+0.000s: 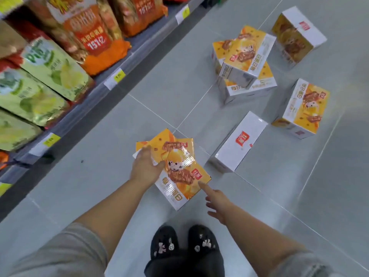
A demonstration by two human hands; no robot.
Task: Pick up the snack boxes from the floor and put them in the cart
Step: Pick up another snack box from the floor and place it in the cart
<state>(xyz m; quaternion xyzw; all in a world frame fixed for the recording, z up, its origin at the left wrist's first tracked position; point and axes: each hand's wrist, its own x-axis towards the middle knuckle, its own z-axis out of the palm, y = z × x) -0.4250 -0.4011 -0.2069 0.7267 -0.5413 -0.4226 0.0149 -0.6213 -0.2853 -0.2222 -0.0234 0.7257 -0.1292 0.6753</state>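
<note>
Gripping the nearest snack box [179, 168] by its left edge, the left hand [146, 166] has its thumb on top; the right hand [216, 202], fingers spread, has its index fingertip at the box's right edge.

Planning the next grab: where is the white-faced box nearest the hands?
The white-faced box lies on the floor, right of centre in the head view, between the orange box the left hand grips and an upright box.

White numerals "151亿" mark an orange bag [93, 41] at the front edge of the shelf [143, 44], and again a second bag [142, 13] beyond it. Red logos on the white snack box [239, 144] and yellow snack box [179, 158] are unreadable.
</note>
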